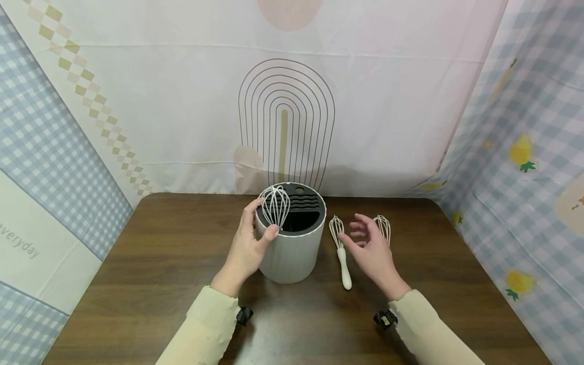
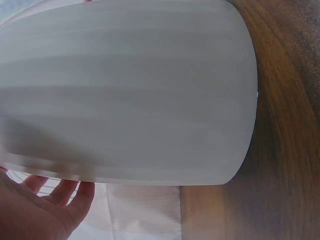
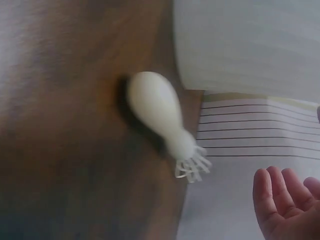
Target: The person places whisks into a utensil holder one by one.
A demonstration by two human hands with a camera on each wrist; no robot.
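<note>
One utensil holder (image 1: 288, 258) near the table's (image 1: 159, 274) far edge, left grip (image 1: 244, 247) holding its rim, head-up whisk (image 1: 276, 202) inside; right grip (image 1: 373, 251) loosely wide near two more whisks (image 1: 341, 254).

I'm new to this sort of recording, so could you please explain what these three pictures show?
There is no machine here, only a person's two bare hands. The widest picture comes from a camera on the head, looking forward and down. The one filled by the pale wall of the utensil holder comes from the left wrist, the third from the right wrist.

The holder stands on a brown table. The left hand is at its rim, beside an upright whisk; I can't tell whether the fingers grip whisk or holder. The right hand is above the table and appears to hold nothing. On one side of it lies a fully visible whisk; a half-hidden whisk shows behind it.
</note>
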